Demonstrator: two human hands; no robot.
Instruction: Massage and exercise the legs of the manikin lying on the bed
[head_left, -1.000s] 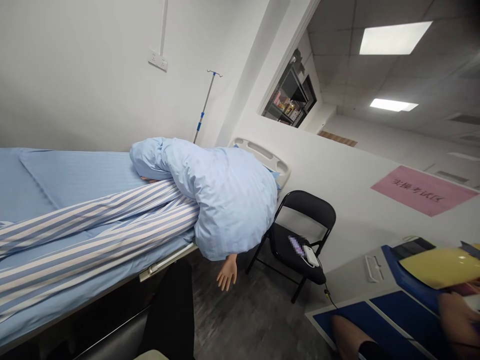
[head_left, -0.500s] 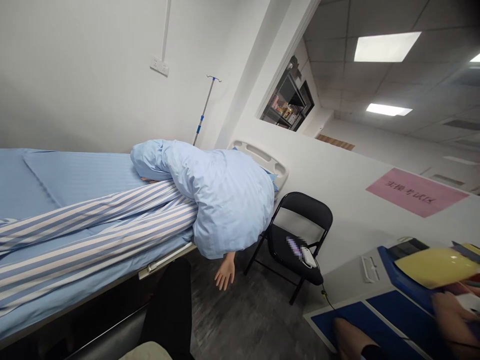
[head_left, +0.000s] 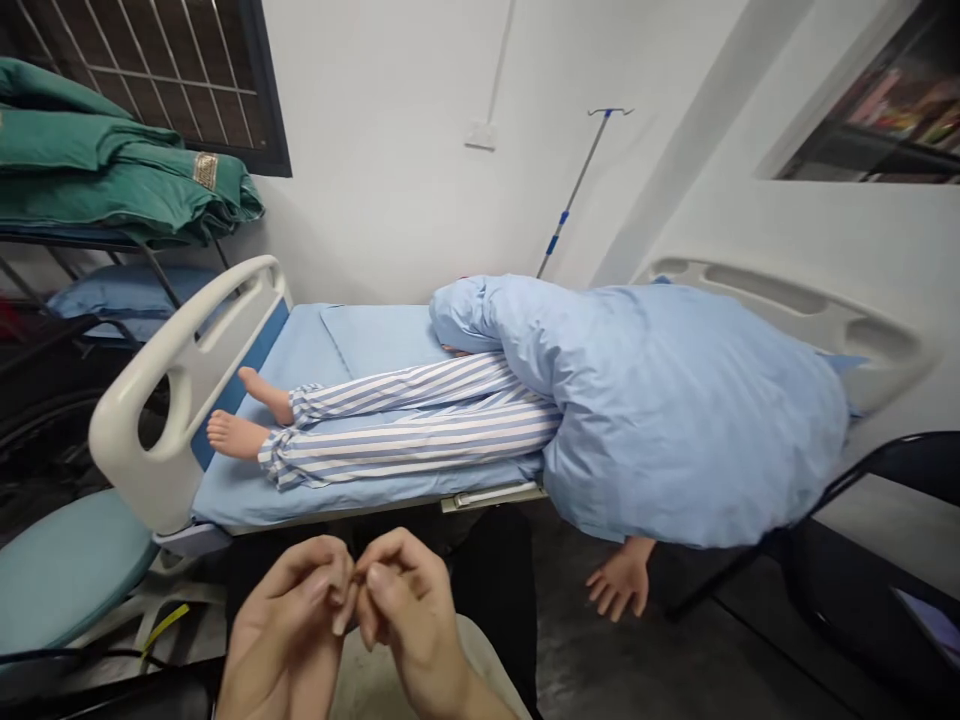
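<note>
One hospital bed (head_left: 360, 508) just beyond both hands, long mattress edge nearest | open floor (head_left: 600, 670) right of hands | striped-pajama manikin (head_left: 405, 430) on bed, blue quilt (head_left: 675, 420) overhanging edge | left hand (head_left: 285, 625), right hand (head_left: 409, 610): fingers (head_left: 322, 590) narrow, tips pinched against each other

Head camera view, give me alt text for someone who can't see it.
The person's left hand and right hand meet at the fingertips in the foreground, beside a hospital bed. On it lies a manikin in striped trousers, its upper body under a bunched blue quilt, one manikin hand hanging over the side.
</note>
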